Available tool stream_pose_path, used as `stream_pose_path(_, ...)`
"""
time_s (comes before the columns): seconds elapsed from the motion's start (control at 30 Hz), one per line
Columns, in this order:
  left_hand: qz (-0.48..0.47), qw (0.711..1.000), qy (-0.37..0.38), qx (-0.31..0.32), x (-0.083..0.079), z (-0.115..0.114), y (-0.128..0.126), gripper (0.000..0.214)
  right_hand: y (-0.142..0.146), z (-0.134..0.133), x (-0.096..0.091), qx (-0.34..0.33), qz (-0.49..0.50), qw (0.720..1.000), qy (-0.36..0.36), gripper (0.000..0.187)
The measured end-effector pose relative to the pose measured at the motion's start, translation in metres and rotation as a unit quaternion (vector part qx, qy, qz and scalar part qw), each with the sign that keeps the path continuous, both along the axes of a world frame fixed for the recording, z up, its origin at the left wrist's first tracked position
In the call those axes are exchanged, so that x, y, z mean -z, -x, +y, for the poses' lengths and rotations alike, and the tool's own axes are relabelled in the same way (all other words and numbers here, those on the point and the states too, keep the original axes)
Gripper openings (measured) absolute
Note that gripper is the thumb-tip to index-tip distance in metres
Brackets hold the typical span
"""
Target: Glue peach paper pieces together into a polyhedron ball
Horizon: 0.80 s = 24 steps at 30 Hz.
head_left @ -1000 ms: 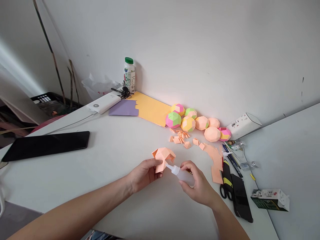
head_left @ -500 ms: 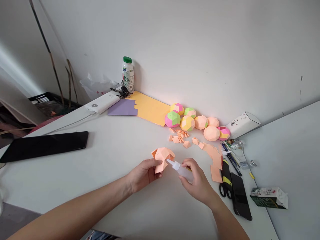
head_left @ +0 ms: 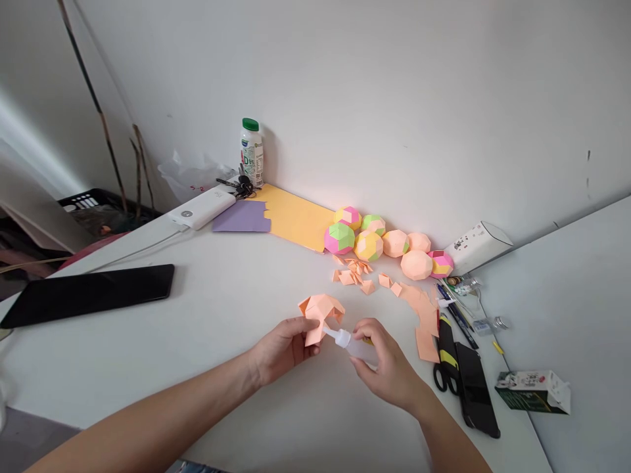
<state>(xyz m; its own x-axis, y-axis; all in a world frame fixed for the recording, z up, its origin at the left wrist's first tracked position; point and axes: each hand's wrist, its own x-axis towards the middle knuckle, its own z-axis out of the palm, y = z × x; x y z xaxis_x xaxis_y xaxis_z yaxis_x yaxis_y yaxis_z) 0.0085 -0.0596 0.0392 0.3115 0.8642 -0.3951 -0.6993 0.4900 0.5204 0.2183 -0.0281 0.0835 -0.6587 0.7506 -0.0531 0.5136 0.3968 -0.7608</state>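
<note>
My left hand [head_left: 284,349] pinches a partly built peach paper ball [head_left: 323,309] by its lower flap, a little above the table. In my right hand [head_left: 392,368] is a white glue bottle [head_left: 362,348], its thin nozzle pointing left at the edge of that flap. The nozzle tip appears to touch the paper. Behind my hands lie small folded peach paper pieces [head_left: 352,272]. Several finished faceted paper balls [head_left: 369,246] in pink, green, yellow and peach sit along the wall.
A cut peach sheet [head_left: 420,307], scissors [head_left: 446,378] and a phone [head_left: 476,387] lie at the right. Yellow card [head_left: 298,217], purple card [head_left: 241,217], a power bank [head_left: 202,207], keys [head_left: 243,185] and a bottle [head_left: 252,154] are at the back left. A black tablet-like slab [head_left: 93,294] lies at left.
The glue nozzle has moved slightly left and down along the paper flap, with my right hand shifting down a little. My left hand still holds the paper ball in nearly the same place.
</note>
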Motion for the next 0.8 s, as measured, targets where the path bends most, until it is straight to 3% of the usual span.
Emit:
stream_pose_path(0.27, 0.007, 1.000, 0.003, -0.009, -0.002, 0.001, -0.001, 0.011, 0.002, 0.005, 0.005, 0.002, -0.022, 0.993, -0.115, 0.026)
stream_pose_path(0.57, 0.001, 1.000, 0.008, -0.008, 0.000, 0.001, 0.001, 0.011, -0.006, 0.012, 0.001, 0.069, -0.001, 0.989, -0.130, 0.026)
stream_pose_path(0.7, -0.004, 1.000, 0.016, -0.018, 0.000, 0.000, 0.001, 0.007, -0.015, 0.030, 0.008, 0.152, 0.044, 0.975, -0.155, 0.033)
stream_pose_path(0.8, -0.005, 1.000, 0.019, -0.023, 0.001, 0.000, 0.002, 0.008, -0.025, 0.054, 0.027, 0.251, 0.159, 0.946, -0.129, 0.039)
